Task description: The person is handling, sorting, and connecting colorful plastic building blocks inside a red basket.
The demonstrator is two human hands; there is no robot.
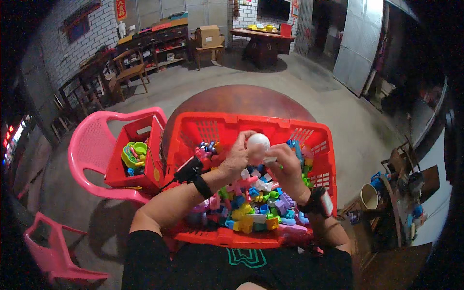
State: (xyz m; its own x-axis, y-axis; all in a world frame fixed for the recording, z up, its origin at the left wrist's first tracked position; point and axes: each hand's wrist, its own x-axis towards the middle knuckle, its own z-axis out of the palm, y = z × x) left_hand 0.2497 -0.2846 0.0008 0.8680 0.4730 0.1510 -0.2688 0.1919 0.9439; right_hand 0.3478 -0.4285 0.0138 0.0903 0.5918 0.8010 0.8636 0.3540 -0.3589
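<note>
Over a large red plastic basket [217,117], both my hands are raised close together around a round white ball-like piece [258,140]. My left hand [236,157] grips this piece from its left side, fingers curled against it. My right hand [287,166] is closed, with thumb and fingers pinched on a small pale piece [269,159] just beside the white ball. What that small piece is cannot be made out. Below my hands, the basket holds a heap of colourful toy building blocks [261,208], among them yellow, blue, green, white and purple ones.
A round brown table [237,96] bears the basket. To the left, a pink plastic chair [92,140] carries a red box [118,169] with green and other toys. Another pink chair [55,251] stands lower left. A wooden chair [129,72] and carton [208,37] are farther back.
</note>
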